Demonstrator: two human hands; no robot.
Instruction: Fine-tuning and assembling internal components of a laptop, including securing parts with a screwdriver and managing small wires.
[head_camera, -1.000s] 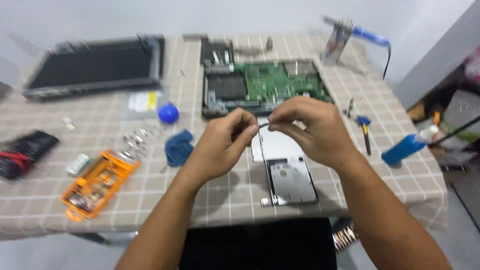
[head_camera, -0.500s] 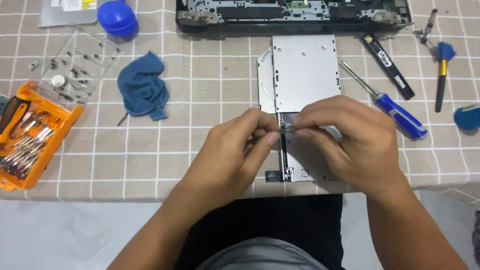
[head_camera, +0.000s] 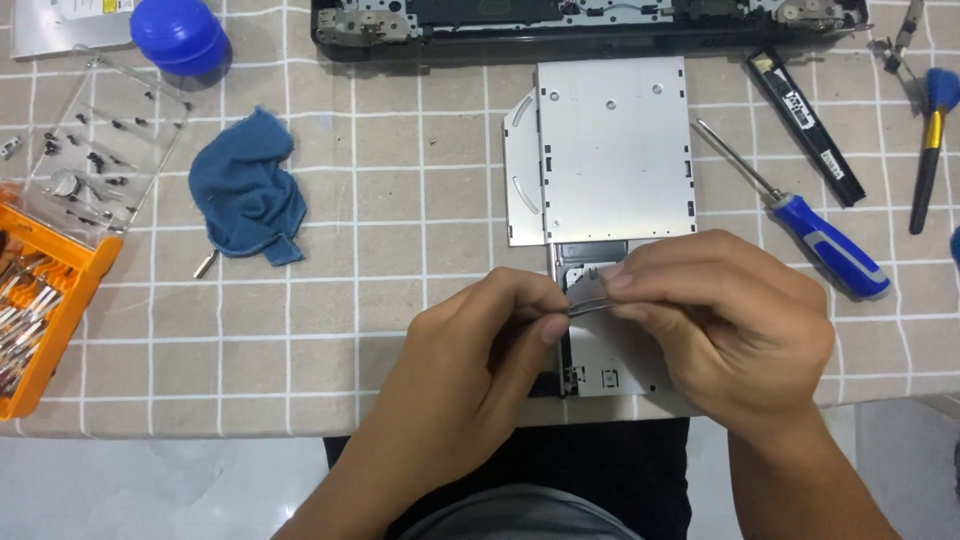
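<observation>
1. Left hand (head_camera: 480, 350): its fingers (head_camera: 545, 318) are pinching narrowly on the near end of a thin metal strip (head_camera: 588, 308), thumb and forefinger closed on it.
2. Right hand (head_camera: 720, 320): its fingers (head_camera: 625, 290) are closing tightly on the opposite end of the same strip, so both hands are holding it between them.
3. The strip is lying level just above a small silver drive (head_camera: 600, 375), which is resting on the checked counter (head_camera: 400, 250) under both hands.
4. A larger silver optical drive (head_camera: 610, 150) is lying at 12 o'clock from the fingers, touching the small drive.
5. A blue-handled screwdriver (head_camera: 800, 225) is lying at 2 o'clock, near the right hand.
6. A blue cloth (head_camera: 245, 190) is lying at 10 o'clock, well apart.
</observation>
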